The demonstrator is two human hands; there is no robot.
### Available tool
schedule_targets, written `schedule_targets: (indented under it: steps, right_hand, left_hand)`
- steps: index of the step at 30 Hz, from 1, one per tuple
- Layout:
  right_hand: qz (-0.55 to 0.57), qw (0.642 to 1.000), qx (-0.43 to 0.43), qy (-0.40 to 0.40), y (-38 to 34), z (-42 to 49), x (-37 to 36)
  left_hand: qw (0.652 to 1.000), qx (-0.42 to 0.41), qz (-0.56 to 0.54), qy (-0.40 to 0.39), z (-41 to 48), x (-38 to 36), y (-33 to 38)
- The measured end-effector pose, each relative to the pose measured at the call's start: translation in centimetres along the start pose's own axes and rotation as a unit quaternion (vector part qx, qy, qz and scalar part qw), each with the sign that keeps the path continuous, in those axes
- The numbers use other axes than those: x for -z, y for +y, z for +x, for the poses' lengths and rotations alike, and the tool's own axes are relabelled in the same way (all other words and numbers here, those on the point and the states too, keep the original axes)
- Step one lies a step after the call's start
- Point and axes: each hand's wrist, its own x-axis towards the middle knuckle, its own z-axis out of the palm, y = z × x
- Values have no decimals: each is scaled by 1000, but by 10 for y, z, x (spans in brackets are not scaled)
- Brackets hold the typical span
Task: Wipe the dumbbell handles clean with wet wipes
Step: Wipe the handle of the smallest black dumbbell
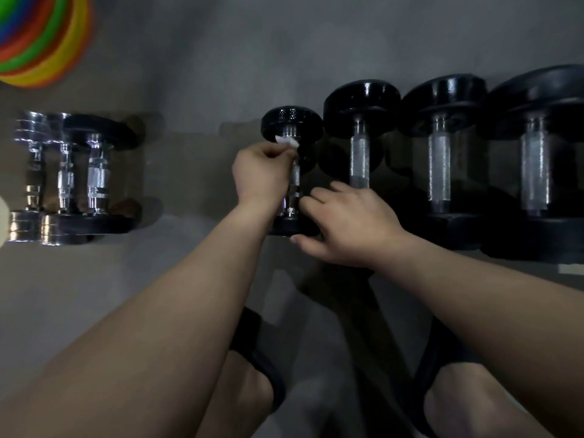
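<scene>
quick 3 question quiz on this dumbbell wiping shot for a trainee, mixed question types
1. True or false: the left hand pinches the white wipe at the handle of the smallest black dumbbell.
2. Multiple choice: the right hand A) hangs free, holding nothing; B) holds the near end of that same dumbbell; C) holds a second wipe.
3. Fill in: counting from the dumbbell being wiped to the right edge of the picture, the row holds ____ dumbbells.

Key: 1 true; 2 B; 3 four.
</scene>
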Motion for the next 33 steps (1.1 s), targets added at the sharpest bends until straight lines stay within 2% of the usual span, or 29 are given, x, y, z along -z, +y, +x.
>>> schedule_targets:
  steps: [3, 6, 8, 11, 15, 19, 22, 25, 27, 33]
  right_hand:
    - [2, 1000, 4, 2, 1, 1, -2]
    - [6, 1000, 6, 10, 3, 0, -1]
    - [5, 1000, 9, 11, 2, -1, -1]
    - [3, 1000, 13, 25, 2, -2, -2]
    - [7, 999, 15, 41, 2, -1, -2]
    - [1, 998, 15, 54, 1, -1, -3]
    - [-3, 998, 9, 55, 2, -1, -4]
    - [-2, 998, 10, 56, 2, -2, -5]
    - [3, 998, 12, 55, 2, -2, -4]
    - [-4, 999, 13, 50, 1, -2, -1]
  left_hand:
    - [997, -7, 33, 67, 7, -20, 11]
    - [996, -2, 42, 84, 6, -25, 11]
    - [995, 63, -36, 68, 10, -20, 9]
    - [960, 184, -212, 5, 19, -15, 2]
    - [940, 218, -258, -40, 27, -16, -1]
    - [970, 141, -200, 8, 14, -15, -7]
    - [996, 45, -77, 30, 13, -17, -7]
    - [996, -42, 61, 46, 14, -25, -4]
    - [993, -54, 81, 62, 16, -30, -3]
    - [995, -18, 32, 91, 16, -33, 2]
